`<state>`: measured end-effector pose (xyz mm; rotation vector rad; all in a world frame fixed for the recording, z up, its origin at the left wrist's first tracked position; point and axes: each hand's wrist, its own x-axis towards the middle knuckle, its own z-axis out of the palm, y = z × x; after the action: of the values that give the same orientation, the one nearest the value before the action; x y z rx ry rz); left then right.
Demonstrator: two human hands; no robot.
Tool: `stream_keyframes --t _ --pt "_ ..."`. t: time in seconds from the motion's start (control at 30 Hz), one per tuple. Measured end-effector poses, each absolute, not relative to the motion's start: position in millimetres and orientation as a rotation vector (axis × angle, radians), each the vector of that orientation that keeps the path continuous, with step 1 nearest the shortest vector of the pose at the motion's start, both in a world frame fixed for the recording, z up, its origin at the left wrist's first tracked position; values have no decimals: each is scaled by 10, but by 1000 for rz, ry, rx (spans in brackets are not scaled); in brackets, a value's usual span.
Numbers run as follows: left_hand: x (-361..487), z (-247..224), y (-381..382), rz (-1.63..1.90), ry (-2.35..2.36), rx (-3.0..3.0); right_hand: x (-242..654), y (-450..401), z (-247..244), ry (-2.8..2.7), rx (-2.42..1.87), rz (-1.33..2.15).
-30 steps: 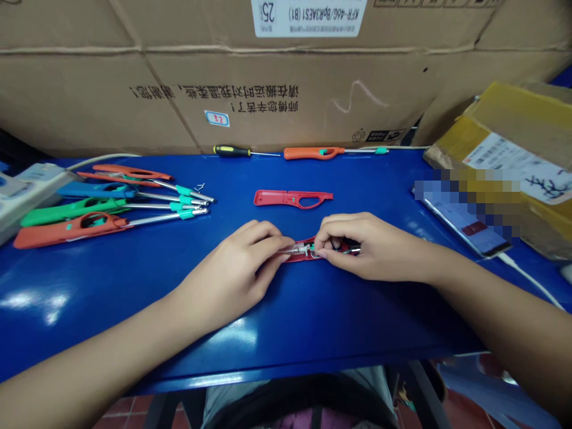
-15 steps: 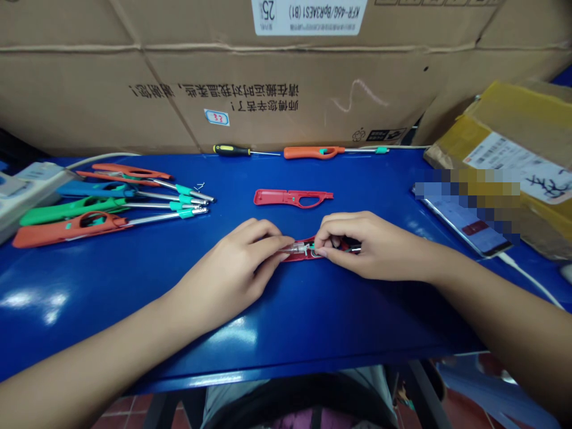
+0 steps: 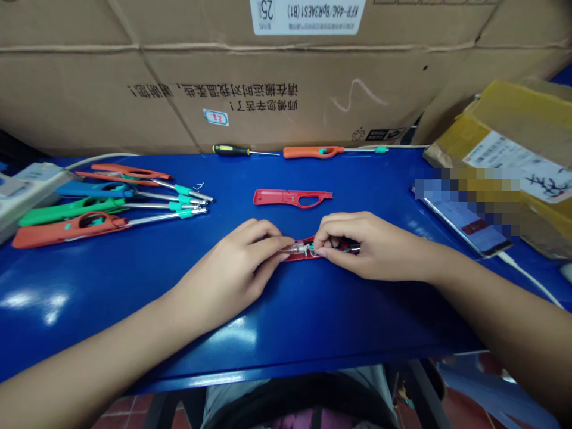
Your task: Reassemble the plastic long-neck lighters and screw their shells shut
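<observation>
Near the middle of the blue table lies an opened red lighter half-shell, with its inner parts exposed. My left hand pinches its left end, thumb and fingers around a clear fuel tank seated in the shell. Bent over the shell's trigger area, my right hand has thumb and fingertips closed at a small green part. Part of the metal tube shows under that hand; the rest is hidden. Just beyond, the matching red shell half rests with its inside facing up.
Several long-necked lighters lie at the left beside a white power strip, with tiny screws close by. A screwdriver and an orange lighter lie along the large cardboard box. At right are a phone and a taped parcel.
</observation>
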<state>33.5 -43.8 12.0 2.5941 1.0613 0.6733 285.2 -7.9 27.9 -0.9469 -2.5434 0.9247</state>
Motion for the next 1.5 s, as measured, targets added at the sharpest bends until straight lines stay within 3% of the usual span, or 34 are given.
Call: stream_keyframes --t 1.5 --pt "340 112 -452 717 996 2554 2822 -68 185 -2523 -859 899"
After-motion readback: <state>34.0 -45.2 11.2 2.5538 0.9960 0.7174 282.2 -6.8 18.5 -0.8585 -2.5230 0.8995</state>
